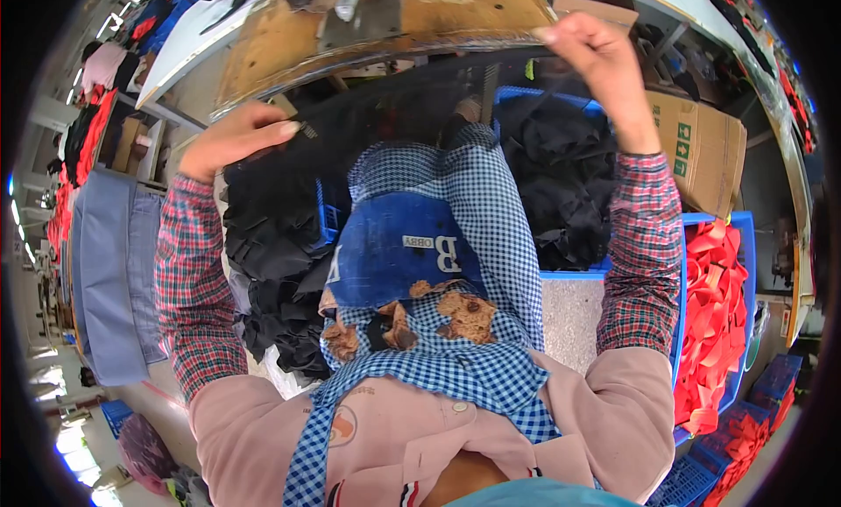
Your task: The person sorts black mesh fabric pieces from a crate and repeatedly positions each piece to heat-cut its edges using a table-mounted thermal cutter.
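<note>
A piece of thin black mesh fabric (385,104) is stretched sideways above my lap. My left hand (241,141) pinches its left end between thumb and fingers. Higher up, my right hand (604,73) is closed on the fabric's right end. The cloth is see-through enough to show the checked apron (495,209) behind it. Below my left hand lies a heap of black fabric pieces (276,235). Under my right forearm, more black pieces (561,183) fill a blue crate (569,273).
A worn wooden tabletop (464,14) stands in front of me. On the right are a cardboard box (701,152) and a blue crate (747,288) of red fabric pieces (711,323). Grey-blue cloth (109,279) hangs at the left. Several stacked crates sit at the lower right.
</note>
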The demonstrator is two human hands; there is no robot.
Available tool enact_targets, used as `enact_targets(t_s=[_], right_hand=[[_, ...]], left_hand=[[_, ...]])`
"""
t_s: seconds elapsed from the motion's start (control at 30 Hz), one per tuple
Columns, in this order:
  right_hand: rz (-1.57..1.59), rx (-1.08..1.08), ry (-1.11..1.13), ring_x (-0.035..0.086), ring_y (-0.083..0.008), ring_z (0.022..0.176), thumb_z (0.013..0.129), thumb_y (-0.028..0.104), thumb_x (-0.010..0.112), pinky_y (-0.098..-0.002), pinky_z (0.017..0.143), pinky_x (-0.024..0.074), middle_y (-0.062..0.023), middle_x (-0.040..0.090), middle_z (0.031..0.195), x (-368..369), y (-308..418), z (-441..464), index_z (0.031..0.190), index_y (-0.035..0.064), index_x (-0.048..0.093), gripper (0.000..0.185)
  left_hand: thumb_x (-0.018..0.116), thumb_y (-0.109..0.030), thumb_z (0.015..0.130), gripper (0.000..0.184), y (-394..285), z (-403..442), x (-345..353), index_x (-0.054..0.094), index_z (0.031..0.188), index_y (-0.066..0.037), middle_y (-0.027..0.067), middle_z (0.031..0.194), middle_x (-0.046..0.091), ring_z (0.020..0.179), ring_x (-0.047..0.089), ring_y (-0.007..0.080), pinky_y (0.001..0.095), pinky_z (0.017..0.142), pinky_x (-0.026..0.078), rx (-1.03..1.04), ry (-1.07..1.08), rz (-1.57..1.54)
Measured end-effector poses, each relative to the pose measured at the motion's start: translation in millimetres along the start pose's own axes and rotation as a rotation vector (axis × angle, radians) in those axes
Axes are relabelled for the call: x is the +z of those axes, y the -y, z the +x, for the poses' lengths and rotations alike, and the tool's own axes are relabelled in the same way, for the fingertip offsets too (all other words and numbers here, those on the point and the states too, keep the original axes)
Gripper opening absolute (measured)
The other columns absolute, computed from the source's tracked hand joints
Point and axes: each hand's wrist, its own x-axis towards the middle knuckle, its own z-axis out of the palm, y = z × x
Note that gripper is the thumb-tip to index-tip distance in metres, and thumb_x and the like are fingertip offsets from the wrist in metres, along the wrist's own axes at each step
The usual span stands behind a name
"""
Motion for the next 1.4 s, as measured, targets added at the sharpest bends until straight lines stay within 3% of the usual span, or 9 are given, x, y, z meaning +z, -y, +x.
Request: enact_targets(t_s=[0.27,0.43,0.57,0.73,0.83,1.0,1.17,1.27,1.4], right_hand=[[-0.515,0.122,0.240,0.056,-0.0145,0.066,0.086,0.033,0.067,-0.0302,0.064,0.0450,-0.0049,0.060,0.068,11,-33,-20,0.087,0.0031,0.067,0.030],[-0.324,0.004,0.446,0.054,-0.0257,0.116,0.085,0.031,0.066,-0.0343,0.099,0.0398,-0.0151,0.058,0.123,101,-39,-62,0.128,0.0035,0.051,0.053],[-0.055,-0.063,0.607,0.047,-0.0294,0.124,0.082,0.037,0.069,-0.0378,0.104,0.0355,-0.0165,0.052,0.131,158,9,-70,0.136,0.0063,0.041,0.069],[0.098,0.020,0.753,0.051,-0.0071,0.065,0.092,0.024,0.060,-0.0239,0.057,0.0401,-0.0010,0.055,0.070,169,30,-52,0.090,0.0000,0.060,0.024],[0.062,0.097,0.780,0.049,-0.0042,0.068,0.092,0.020,0.061,-0.0221,0.060,0.0408,0.0009,0.053,0.070,142,52,-33,0.094,-0.0002,0.061,0.021],[-0.007,-0.163,0.732,0.051,-0.0073,0.072,0.089,0.022,0.064,-0.0263,0.063,0.0427,-0.0028,0.058,0.074,104,82,-8,0.089,-0.0006,0.059,0.023],[0.474,0.027,0.218,0.061,-0.0073,0.069,0.085,0.016,0.066,-0.0222,0.060,0.0483,-0.0014,0.067,0.082,37,124,1,0.097,0.0011,0.066,0.019],[0.436,-0.007,0.162,0.062,-0.0072,0.073,0.083,0.017,0.068,-0.0210,0.070,0.0489,-0.0007,0.067,0.082,-1,123,1,0.098,0.0025,0.067,0.021],[0.360,0.118,0.252,0.059,-0.0051,0.084,0.087,0.019,0.066,-0.0217,0.081,0.0460,0.0025,0.066,0.086,9,76,0,0.096,0.0041,0.067,0.017]], left_hand=[[0.062,-0.028,0.090,0.024,-11,-60,37,0.065,0.093,-0.005,-0.0095,0.066,0.046,0.053,0.035,-0.0012,0.0181,0.047,0.025,-0.056,-0.160,-0.350],[0.062,-0.027,0.090,0.023,-6,-33,63,0.066,0.091,-0.004,-0.0085,0.061,0.046,0.052,0.035,-0.0010,0.0182,0.045,0.024,0.059,-0.107,-0.414],[0.064,-0.020,0.086,0.018,-36,-15,72,0.064,0.093,-0.003,-0.0039,0.070,0.053,0.065,0.048,0.0042,0.0208,0.058,0.037,0.239,-0.027,-0.372],[0.066,-0.005,0.072,0.037,7,-13,90,0.059,0.108,-0.003,0.0115,0.103,0.060,0.096,0.057,0.0291,0.0336,0.086,0.045,0.295,-0.537,0.277],[0.065,-0.003,0.073,0.050,11,-17,123,0.053,0.122,-0.006,0.0157,0.116,0.055,0.110,0.050,0.0356,0.0414,0.096,0.040,0.258,-0.872,0.450],[0.066,-0.010,0.082,0.057,-29,-18,184,0.042,0.131,0.004,0.0235,0.129,0.048,0.119,0.047,0.0384,0.0420,0.100,0.037,0.464,-0.704,0.115],[0.063,-0.005,0.084,0.030,-58,-30,132,0.056,0.112,0.004,0.0051,0.097,0.062,0.088,0.053,0.0066,0.0208,0.077,0.043,0.272,0.028,-0.732],[0.062,-0.029,0.087,0.036,-38,-60,90,0.055,0.104,0.003,0.0068,0.086,0.063,0.070,0.058,0.0116,0.0227,0.065,0.047,0.497,-0.246,-0.939],[0.060,-0.018,0.090,0.025,-19,-67,45,0.057,0.105,0.002,0.0021,0.085,0.062,0.073,0.055,0.0069,0.0197,0.067,0.044,0.221,-0.352,-0.808]])
